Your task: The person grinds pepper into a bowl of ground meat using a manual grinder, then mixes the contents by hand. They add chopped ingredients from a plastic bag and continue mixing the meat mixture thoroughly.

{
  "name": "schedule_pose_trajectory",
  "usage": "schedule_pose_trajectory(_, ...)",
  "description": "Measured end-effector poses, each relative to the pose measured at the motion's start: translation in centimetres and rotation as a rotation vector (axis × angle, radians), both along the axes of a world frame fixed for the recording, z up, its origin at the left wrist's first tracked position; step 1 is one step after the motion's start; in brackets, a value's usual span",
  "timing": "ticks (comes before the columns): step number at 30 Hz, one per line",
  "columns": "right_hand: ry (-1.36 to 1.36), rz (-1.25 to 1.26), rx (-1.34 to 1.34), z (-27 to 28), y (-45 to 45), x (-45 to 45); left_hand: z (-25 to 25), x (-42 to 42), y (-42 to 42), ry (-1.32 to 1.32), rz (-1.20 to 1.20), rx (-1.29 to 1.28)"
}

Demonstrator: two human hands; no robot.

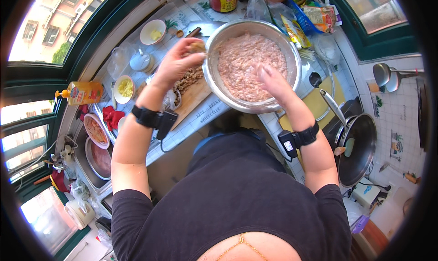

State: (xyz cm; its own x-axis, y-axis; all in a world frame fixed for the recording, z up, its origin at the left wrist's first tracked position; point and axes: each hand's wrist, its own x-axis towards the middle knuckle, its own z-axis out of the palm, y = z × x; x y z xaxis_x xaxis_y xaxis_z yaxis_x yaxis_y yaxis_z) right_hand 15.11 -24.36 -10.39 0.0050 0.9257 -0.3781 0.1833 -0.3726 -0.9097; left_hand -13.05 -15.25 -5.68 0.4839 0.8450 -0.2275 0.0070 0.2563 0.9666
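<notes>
A large stainless steel bowl (296,65) holds pale pink minced meat (243,64). My left hand (183,57) is at the bowl's left rim, its fingers closed around a small clump of brownish chopped food (196,47). My right hand (272,79) is over the right part of the meat, fingers somewhat blurred; whether they touch the meat I cannot tell, and nothing shows in them. Below my left hand a wooden cutting board (193,105) bears a pile of chopped brown food (187,79), partly in a plastic bag. A cleaver (208,28) lies behind the bowl's left side.
Bowls of chopped yellowish food (125,89) and of a paler mince (153,32) stand left, near a lidded pot (141,61). A soap bottle (85,93) and sink (82,165) are farther left. A blue basket (304,16) stands back right; a wok (359,149) is at right.
</notes>
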Motion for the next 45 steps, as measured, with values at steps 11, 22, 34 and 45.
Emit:
schedule_pose_trajectory(11,1.062,-0.211,-0.366,-3.5,2.9,2.6,-3.5,2.7,-3.3,0.281,0.032,0.281)
schedule_pose_trajectory(22,0.420,-0.229,-0.107,-4.4,5.6,2.8,-5.3,-9.4,-9.3,0.244,0.518,0.164)
schedule_pose_trajectory(34,0.637,-0.082,-0.223,-2.5,6.6,3.5,-7.8,-13.1,-11.9,0.199,0.656,0.116)
schedule_pose_trajectory(45,0.085,0.043,-0.130,-1.6,5.5,2.4,-8.5,-14.0,-13.2,0.215,0.669,0.096)
